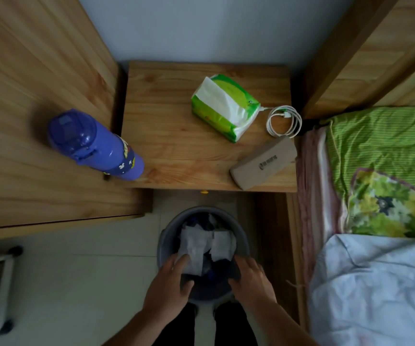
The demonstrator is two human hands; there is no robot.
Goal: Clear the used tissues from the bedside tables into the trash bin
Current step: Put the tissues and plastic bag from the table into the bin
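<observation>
From your head camera, you look straight down at a round grey trash bin (162,242) on the pale floor, right in front of the wooden bedside table (166,126). It sits close to the table, so you only have a short way to carry things.

Your left hand (169,283) is over the near edge of the bin. Its fingers reach down and touch a white used tissue (193,245) that lies on top of the rubbish. The fingers look a bit bent, but I cannot tell if they pinch the tissue or only push it. I think you are tucking it down so it does not fall out.

Your right hand (252,279) is over the other side of the bin, apart from the left one. Its fingers curl down into the dark inside, and I cannot tell if they hold anything. A second used tissue (222,244) lies just beside the first, also in the bin.

On the table there is a green pack of clean tissues (226,106), a white coiled cable (284,121) and a tan case (263,164). A purple water bottle (94,146) stands at its left corner. I see no loose tissues on this table, so it looks done
</observation>
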